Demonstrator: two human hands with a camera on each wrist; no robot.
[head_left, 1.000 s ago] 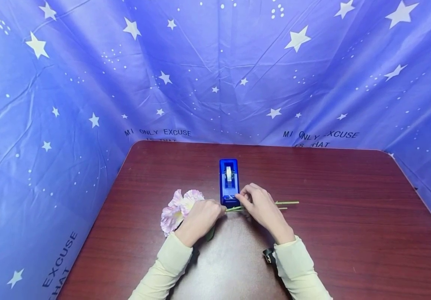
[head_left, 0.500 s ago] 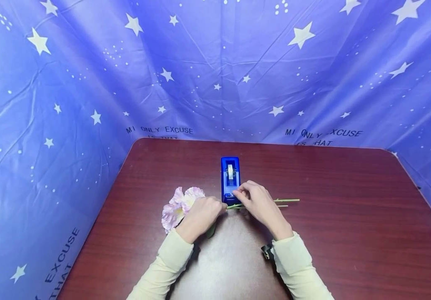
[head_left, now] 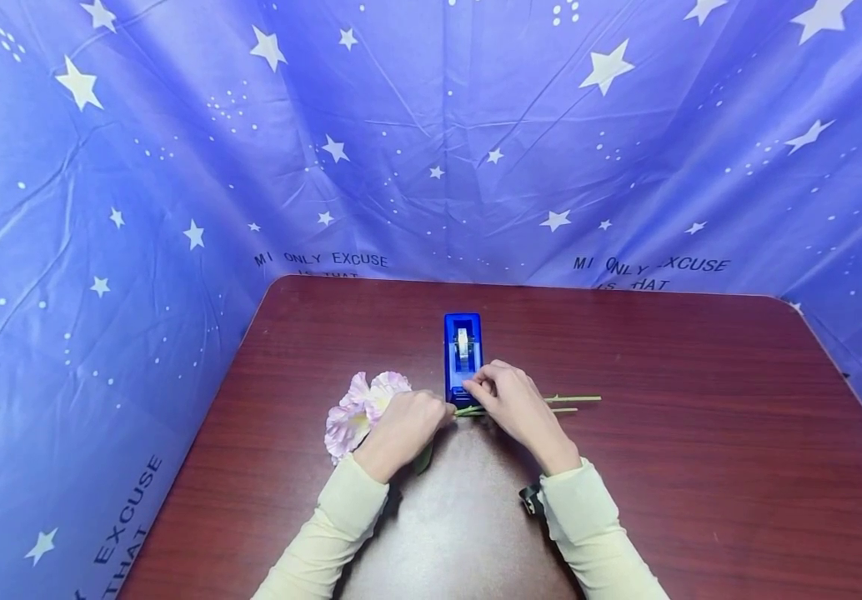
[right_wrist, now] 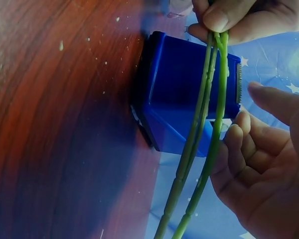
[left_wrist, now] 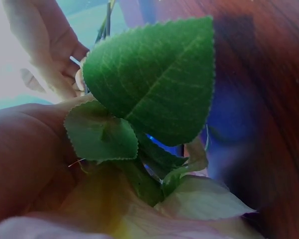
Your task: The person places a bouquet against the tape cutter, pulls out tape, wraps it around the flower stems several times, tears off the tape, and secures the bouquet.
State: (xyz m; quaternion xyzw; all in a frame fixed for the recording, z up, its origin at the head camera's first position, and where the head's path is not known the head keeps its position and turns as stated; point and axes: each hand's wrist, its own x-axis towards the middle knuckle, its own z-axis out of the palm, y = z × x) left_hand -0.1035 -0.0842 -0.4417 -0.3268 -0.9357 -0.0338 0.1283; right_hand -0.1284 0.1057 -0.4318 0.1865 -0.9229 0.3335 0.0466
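My left hand (head_left: 408, 425) pinches several green stems (right_wrist: 222, 79) between thumb and fingers, just below the pink-white artificial flowers (head_left: 356, 421). In the left wrist view a toothed green leaf (left_wrist: 154, 79) covers much of that hand. A blue tape dispenser (head_left: 463, 321) stands directly beyond the stems and carries a tape roll (head_left: 463, 343). My right hand (head_left: 517, 408) is at the dispenser's front end, beside its serrated cutter (right_wrist: 239, 84). Its thumb and forefinger are apart there in the right wrist view; whether they touch the tape end cannot be made out.
The dark red wooden table (head_left: 671, 358) extends to both sides. Blue star-patterned cloth (head_left: 401, 108) hangs along the back and sides. Cut stem ends (head_left: 577, 399) stick out to the right, past my right hand.
The right hand's fingertips have shifted slightly left over the dispenser's front end. My left hand keeps its pinch on the stems; the whole head view has drifted slightly.
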